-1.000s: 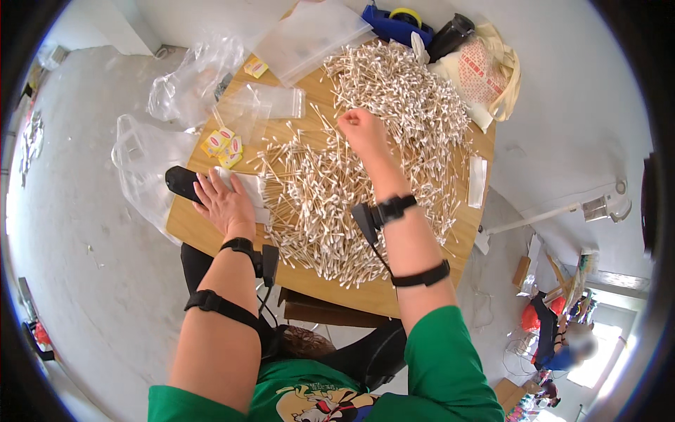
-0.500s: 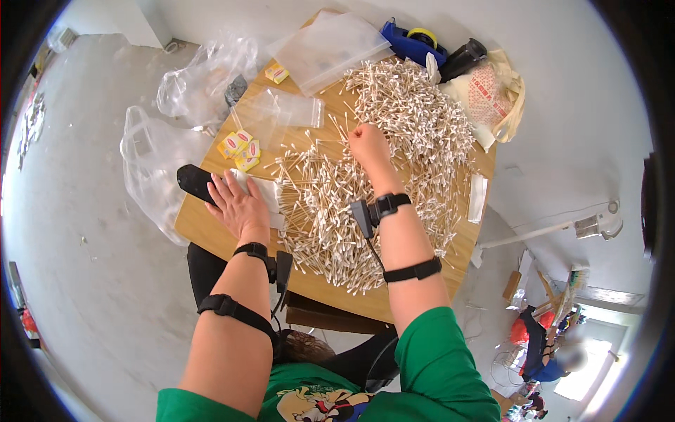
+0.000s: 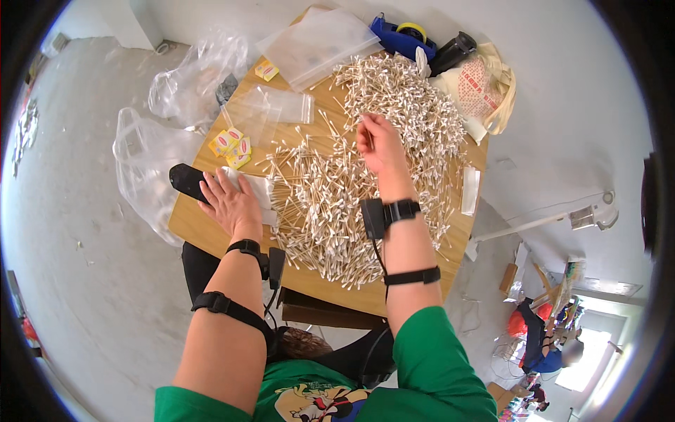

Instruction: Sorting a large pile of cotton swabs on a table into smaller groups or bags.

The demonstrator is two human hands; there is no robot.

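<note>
Heaps of loose cotton swabs [image 3: 330, 211] with white tips and thin wooden sticks cover the middle and right of the table. Over the gap between the near heap and the far heap [image 3: 408, 98], my right hand [image 3: 383, 144] is closed, with what looks like a cotton swab partly hidden in its curled fingers. At the left, my left hand [image 3: 233, 205] lies flat with fingers spread, holding nothing. Under its palm is a white sheet or packet [image 3: 254, 191], and its fingertips reach a flat black elongated object [image 3: 188, 181].
Small yellow boxes [image 3: 228, 143] and clear plastic bags [image 3: 281, 105] lie on the wooden table [image 3: 337, 292]. A blue tape dispenser [image 3: 401, 39], a black bottle [image 3: 453, 53] and a cloth bag [image 3: 474, 91] stand at the far edge. Plastic carrier bags [image 3: 151, 165] hang or lie to the left.
My right hand has shifted to the right and turned, showing its curled fingers. My left hand stays flat in its place. The whole view has shifted slightly.
</note>
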